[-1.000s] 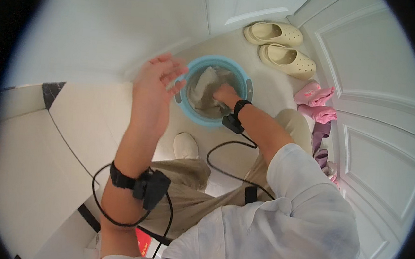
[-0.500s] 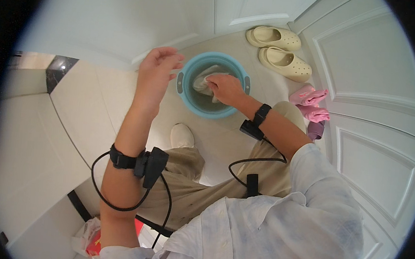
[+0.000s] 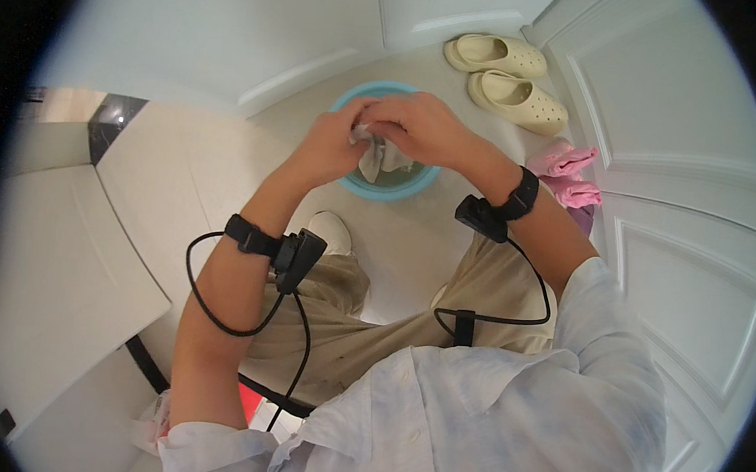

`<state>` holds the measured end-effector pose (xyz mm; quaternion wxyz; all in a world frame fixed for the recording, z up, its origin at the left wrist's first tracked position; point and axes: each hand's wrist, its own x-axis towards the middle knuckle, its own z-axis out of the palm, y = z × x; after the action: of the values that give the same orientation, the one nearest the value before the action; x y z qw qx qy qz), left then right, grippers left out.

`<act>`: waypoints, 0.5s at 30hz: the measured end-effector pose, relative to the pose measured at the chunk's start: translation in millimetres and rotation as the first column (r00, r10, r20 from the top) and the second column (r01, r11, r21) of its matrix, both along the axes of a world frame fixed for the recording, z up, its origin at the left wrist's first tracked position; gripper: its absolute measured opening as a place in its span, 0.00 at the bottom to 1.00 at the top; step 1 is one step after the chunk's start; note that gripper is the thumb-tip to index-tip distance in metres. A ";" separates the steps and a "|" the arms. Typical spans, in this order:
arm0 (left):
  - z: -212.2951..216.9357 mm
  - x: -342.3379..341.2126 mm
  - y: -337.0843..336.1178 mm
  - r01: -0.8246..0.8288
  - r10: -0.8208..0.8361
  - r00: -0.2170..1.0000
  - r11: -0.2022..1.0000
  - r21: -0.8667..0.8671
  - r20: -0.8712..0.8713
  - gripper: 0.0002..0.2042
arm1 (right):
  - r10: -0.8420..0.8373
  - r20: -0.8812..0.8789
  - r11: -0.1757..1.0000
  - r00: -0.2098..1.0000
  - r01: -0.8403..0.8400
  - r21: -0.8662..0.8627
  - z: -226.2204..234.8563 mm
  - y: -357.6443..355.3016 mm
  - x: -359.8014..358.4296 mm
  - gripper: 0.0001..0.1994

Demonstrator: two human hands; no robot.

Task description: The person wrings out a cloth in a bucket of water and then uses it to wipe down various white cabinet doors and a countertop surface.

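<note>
Pale cloth (image 3: 373,159) gripped over the blue basin (image 3: 390,191)!
And my left hand (image 3: 327,146) and right hand (image 3: 426,131) meet, fingers closed around its top, blocking part of the rim; cream clogs (image 3: 530,109) stand far right, pink footwear (image 3: 577,193) nearer, beside white panelling (image 3: 677,277).

Indoor light, soft and fairly even, source out of frame; pale floor (image 3: 179,163) bright, with a warmer cast toward the left; small sharp glint on the dark stone corner (image 3: 119,120); shadows faint, soft-edged; cloth (image 3: 373,158) slightly soft, fine weave unreadable; white panelled door (image 3: 684,296) bowed by the fisheye; left rim hazy, out of focus, fading into black vignette.
</note>
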<state>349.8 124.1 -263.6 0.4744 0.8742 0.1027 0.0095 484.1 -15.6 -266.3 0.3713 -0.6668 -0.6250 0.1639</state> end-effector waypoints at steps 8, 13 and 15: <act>-29.3 2.0 -3.4 -0.082 0.127 0.972 0.972 0.221 -0.199 0.13 | -0.183 0.184 0.983 0.966 0.186 -0.001 -22.8 -11.0 -6.6 0.06; -86.9 -12.5 15.0 -0.031 0.080 0.981 0.963 0.267 -0.176 0.10 | -0.244 0.142 0.961 0.959 0.259 -0.096 -34.7 -6.2 -4.9 0.07; -104.3 -9.5 19.5 0.006 0.036 0.991 0.949 0.315 -0.127 0.08 | -0.287 0.164 0.946 0.944 0.307 -0.108 -51.2 -3.9 0.1 0.07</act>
<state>340.3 143.6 -367.9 0.3212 0.9366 0.1374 -0.0283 484.2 -19.4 -317.6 0.3002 -0.7867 -0.5305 0.0977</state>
